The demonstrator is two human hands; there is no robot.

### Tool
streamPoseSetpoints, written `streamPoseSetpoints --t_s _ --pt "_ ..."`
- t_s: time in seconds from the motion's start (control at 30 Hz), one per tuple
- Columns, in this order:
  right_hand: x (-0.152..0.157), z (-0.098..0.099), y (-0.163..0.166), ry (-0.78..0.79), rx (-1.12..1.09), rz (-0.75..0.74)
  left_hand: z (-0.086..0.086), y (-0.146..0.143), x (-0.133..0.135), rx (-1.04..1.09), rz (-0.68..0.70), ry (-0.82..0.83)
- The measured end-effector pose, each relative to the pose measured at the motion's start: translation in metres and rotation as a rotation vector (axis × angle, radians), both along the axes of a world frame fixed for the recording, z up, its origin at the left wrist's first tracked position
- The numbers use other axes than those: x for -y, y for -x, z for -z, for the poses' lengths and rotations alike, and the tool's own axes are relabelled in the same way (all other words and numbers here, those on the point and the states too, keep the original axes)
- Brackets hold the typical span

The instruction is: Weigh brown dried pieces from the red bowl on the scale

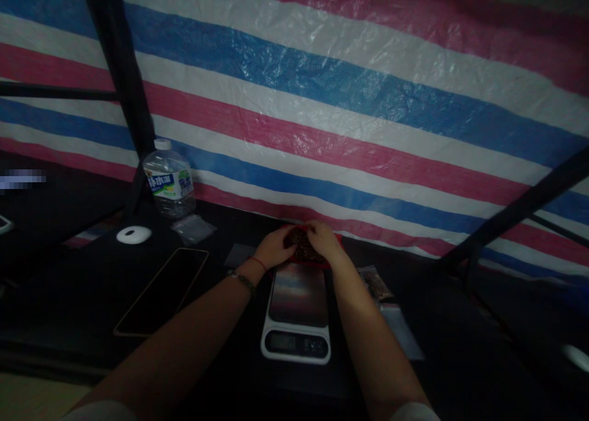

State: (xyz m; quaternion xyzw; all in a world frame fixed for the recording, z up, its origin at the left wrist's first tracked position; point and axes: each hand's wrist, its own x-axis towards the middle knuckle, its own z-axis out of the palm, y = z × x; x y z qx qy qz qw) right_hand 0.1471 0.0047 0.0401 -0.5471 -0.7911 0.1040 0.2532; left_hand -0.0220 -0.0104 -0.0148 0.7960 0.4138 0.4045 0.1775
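Observation:
A shallow red tray (335, 256) filled with small dark brown pieces (302, 247) is just beyond the kitchen scale. At its left side is my left hand (275, 247), closed on the edge with the thumb over the brown pieces. My right hand (323, 242) grips the opposite side, its fingers bent over the far rim and partly hidden. The white digital scale (297, 342) lies between my forearms, with a bare metal plate (298, 298) and a dark display. Dim light keeps the small pieces from being identified.
Left on the black table are a phone (163, 292), a round white object (134, 234), a clear bottle (169, 178) and a plastic bag (193, 228). To the right lie a bag of brown bits (375, 283) and a clear bag (401, 332). A striped tarp (322, 126) hangs behind.

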Motion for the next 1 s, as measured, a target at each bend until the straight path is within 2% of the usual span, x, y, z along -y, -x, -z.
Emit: streamPoseSetpoints --t_s 0.27,0.5,0.67,0.87,1.0 --pt "0.0014 0.0012 0.0044 0.040 -0.066 -0.051 0.0048 -0.0010 -0.0020 -0.034 -0.012 0.032" --pt "0.0005 0.0024 0.0011 0.055 -0.077 0.010 0.0018 -0.0007 0.0004 -0.001 -0.034 0.066" --pt "0.0002 0.0040 0.0016 0.055 -0.121 -0.050 0.0011 -0.0006 0.0007 -0.001 -0.030 0.109" --pt "-0.0008 0.0035 -0.0006 0.047 -0.127 0.006 0.0000 -0.0013 0.0019 0.038 -0.030 0.159" --pt "-0.0015 0.0030 -0.0002 0.030 -0.148 0.022 -0.0020 -0.0012 0.0039 0.079 -0.004 0.134"
